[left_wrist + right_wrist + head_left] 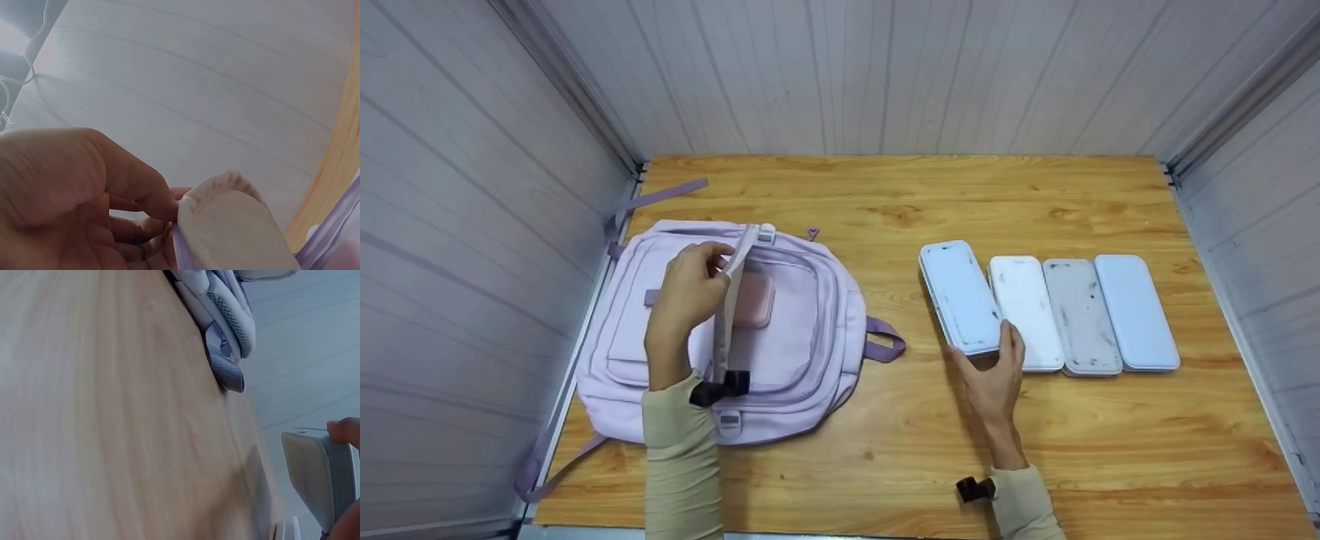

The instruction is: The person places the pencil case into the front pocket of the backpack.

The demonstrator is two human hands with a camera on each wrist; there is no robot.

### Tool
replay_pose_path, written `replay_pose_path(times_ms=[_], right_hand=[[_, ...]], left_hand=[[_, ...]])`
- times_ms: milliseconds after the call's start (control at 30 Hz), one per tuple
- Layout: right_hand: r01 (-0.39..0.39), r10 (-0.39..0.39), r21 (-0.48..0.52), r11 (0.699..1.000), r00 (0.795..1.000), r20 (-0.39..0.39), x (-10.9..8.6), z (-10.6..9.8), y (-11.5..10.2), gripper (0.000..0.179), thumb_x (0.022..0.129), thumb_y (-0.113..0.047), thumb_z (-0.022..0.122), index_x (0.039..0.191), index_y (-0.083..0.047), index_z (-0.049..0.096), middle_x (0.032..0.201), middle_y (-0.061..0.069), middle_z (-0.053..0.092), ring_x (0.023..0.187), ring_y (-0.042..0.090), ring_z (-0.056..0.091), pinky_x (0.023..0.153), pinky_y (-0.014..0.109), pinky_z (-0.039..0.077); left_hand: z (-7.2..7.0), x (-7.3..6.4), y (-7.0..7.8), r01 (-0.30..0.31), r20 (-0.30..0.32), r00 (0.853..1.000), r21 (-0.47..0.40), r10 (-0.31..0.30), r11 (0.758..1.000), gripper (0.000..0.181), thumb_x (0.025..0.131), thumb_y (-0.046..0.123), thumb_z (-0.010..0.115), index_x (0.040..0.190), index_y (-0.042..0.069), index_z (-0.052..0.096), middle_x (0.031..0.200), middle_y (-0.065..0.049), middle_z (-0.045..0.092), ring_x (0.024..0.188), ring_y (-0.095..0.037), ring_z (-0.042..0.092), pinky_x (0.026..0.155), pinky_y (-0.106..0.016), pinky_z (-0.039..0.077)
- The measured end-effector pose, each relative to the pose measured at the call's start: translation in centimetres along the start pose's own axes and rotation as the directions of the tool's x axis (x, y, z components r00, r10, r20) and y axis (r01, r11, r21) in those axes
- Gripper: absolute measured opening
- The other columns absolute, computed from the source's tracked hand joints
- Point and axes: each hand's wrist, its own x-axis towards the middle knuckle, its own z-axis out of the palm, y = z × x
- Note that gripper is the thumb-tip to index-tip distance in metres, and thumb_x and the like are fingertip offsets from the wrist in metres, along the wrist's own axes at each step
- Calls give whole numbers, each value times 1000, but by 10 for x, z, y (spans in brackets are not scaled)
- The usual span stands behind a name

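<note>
A lilac backpack (pixel 780 360) lies on the table with its front pocket unzipped. My left hand (pixel 690 289) pinches the edge of the pocket flap (pixel 225 225) between thumb and fingers and lifts it upright. Inside the pocket, partly behind the flap, lies a pink case (pixel 755 300). My right hand (pixel 994 375) grips the near end of a light blue case (pixel 960 296), thumb on one side and fingers on the other. In the right wrist view that case (pixel 309 472) is raised off the table, its shadow below it.
To the right lie a white case (pixel 1026 315), a grey case (pixel 1084 319) with dark smudges, and another light blue case (pixel 1138 311), side by side. The backpack's purple top loop (pixel 885 341) points toward the cases. Pale panels wall the table (pixel 885 465) at the back and sides.
</note>
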Motion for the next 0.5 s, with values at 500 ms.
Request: replay_pose_path(times_ms=[500], right_hand=[[179,-180,56,982,983,28,-1,-2,-20,92,68,-13,85,143,6,35,145,26,33,136,37,31,109,52,27]], left_hand=[[0,1,1,-1,13,1000,11,1,1000,41,81,-4,43,117,-6,63,95,-19,61,88,-29,53,78,-39,41]])
